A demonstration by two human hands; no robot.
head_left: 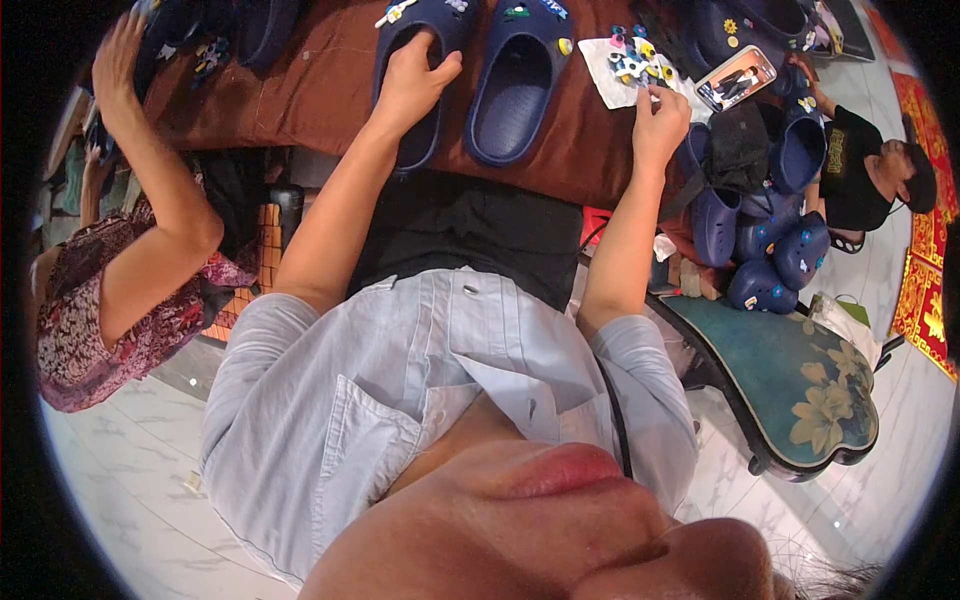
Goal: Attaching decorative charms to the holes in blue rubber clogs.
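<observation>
My left hand (415, 85) reaches into a dark blue clog (425, 20) that has small charms on its upper. The fingertips are hidden under that upper, and the thumb points off to the right. Beside it lies a second blue clog (512, 105) with charms along its front, untouched. At the near edge of a heap of colourful shoe charms (640, 62) my right hand (662, 125) has its fingers pinched together. Whatever is between those fingertips is too small to make out. The charms lie on a white sheet (605, 75).
A brown cloth (300, 110) covers the table. Right of the charms lie a lit phone (736, 78) and more blue clogs (800, 150). A floral-topped stool (790, 380) stands at my right. On my left a person's arm (165, 200) reaches to the table; another person (870, 170) is far right.
</observation>
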